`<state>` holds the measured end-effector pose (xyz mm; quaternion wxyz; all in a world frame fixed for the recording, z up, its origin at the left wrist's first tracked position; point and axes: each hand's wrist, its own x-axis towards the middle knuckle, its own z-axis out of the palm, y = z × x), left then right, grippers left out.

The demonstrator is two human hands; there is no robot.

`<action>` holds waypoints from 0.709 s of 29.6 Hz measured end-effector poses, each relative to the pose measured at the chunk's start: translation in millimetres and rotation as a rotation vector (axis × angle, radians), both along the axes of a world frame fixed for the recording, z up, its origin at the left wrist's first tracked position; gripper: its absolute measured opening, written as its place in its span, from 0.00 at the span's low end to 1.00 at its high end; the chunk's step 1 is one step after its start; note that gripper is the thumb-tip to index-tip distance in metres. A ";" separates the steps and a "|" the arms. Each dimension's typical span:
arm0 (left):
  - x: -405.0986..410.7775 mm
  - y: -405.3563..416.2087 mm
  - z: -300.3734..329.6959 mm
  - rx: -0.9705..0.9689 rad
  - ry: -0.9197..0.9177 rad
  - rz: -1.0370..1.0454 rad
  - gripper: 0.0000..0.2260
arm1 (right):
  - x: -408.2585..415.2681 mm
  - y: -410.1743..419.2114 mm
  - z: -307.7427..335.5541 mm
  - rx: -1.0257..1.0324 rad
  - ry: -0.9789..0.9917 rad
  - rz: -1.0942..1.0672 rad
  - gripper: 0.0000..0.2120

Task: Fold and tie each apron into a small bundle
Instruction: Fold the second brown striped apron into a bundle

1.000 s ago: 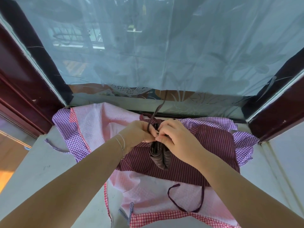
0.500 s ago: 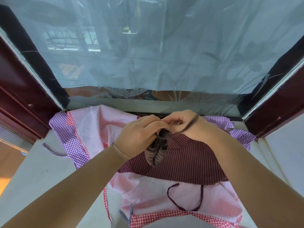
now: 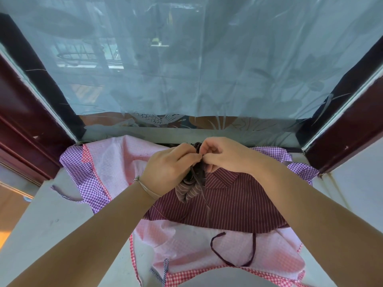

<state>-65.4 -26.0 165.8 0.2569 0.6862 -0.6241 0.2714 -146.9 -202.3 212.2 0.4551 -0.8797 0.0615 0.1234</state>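
both my left hand (image 3: 170, 164) and right hand (image 3: 222, 155) pinch the strap (image 3: 200, 191) atop the striped bundle (image 3: 191, 185), which hangs lengthwise toward me (above the flat aprons (image 3: 238, 206)).

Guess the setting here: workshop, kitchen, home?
Probably a home, at a window ledge: a sheer curtain hangs over the glass, dark red frames flank a pale sill, and aprons are spread across it.

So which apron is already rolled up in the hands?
The dark maroon striped bundle, pinched by both hands. The maroon striped apron and pink checked apron lie flat.
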 end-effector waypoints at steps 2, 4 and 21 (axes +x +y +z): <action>-1.0 -2.2 -0.5 0.050 0.004 -0.006 0.06 | -0.1 4.1 -4.0 0.015 0.087 0.005 0.07; -1.4 -3.7 -2.9 0.090 0.017 -0.008 0.05 | -0.1 7.3 -7.1 0.063 0.170 -0.004 0.10; 4.3 -4.2 2.4 -0.142 0.380 0.256 0.11 | -10.7 -0.6 -20.6 0.589 -0.222 -0.433 0.19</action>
